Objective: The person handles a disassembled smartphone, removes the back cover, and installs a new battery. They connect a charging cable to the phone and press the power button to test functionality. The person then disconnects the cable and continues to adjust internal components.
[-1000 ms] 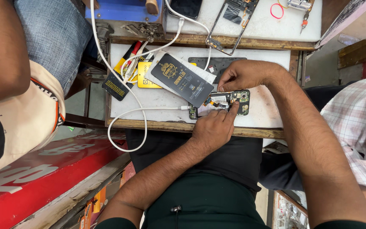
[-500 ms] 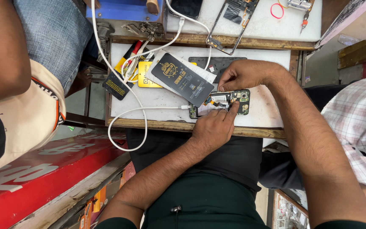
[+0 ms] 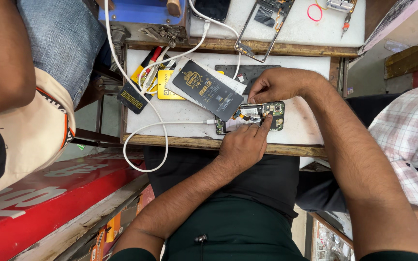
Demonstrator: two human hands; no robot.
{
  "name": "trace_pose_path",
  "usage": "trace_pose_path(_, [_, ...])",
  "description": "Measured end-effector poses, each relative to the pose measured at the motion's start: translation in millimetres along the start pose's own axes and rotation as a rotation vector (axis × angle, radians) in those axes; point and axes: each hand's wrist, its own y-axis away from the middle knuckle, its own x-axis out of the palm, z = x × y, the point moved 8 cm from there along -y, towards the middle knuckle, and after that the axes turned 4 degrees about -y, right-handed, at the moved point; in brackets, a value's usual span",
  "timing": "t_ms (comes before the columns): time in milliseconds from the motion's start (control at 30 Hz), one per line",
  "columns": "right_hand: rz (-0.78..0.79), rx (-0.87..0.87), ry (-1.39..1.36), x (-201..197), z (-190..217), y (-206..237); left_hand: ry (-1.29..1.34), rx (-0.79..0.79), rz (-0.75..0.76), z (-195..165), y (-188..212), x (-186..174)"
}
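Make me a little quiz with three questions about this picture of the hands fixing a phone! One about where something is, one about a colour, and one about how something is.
1. Where does the opened phone lie?
A. on the white table top
B. on the red board
C. on the person's lap

2. What colour is the small loop on the far table?
A. green
B. red
C. black

3. How is the phone under the hands?
A. closed, with its back on
B. wrapped in a box
C. open, with its inner parts showing

Answers:
1. A, the phone rests on the white table top, near its front edge.
2. B, the loop is plainly red.
3. C, the circuit parts show between the left hand and the right hand.
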Motion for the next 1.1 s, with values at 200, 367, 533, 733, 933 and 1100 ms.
trace_pose_path(200, [-0.004, 0.006, -0.002, 0.7, -2.0, -0.3, 0.004, 0.001, 0.005, 0.6, -0.4, 0.7])
trace_pose_path(367, [0.005, 0.019, 0.004, 1.2, -2.6, -1.1, 0.0, -0.006, 0.033, 0.5, -1.0, 1.4])
trace_pose_path(533, [0.007, -0.003, -0.007, 0.6, -0.8, -1.1, 0.013, -0.006, 0.036, 0.0, -0.9, -0.6])
trace_pose_path(733, [0.018, 0.009, 0.024, 0.8, 0.6, -0.5, 0.024, -0.014, 0.021, 0.8, -1.3, -1.6])
trace_pose_path(933, [0.006, 0.042, 0.019, -0.8, 0.6, 0.7, 0.02, -0.017, 0.021, 0.7, -1.1, -2.1])
trace_pose_path(1100, [0.004, 0.006, 0.023, -0.8, 3.8, 1.3, 0.036, -0.021, 0.03, 0.5, -0.8, -1.1])
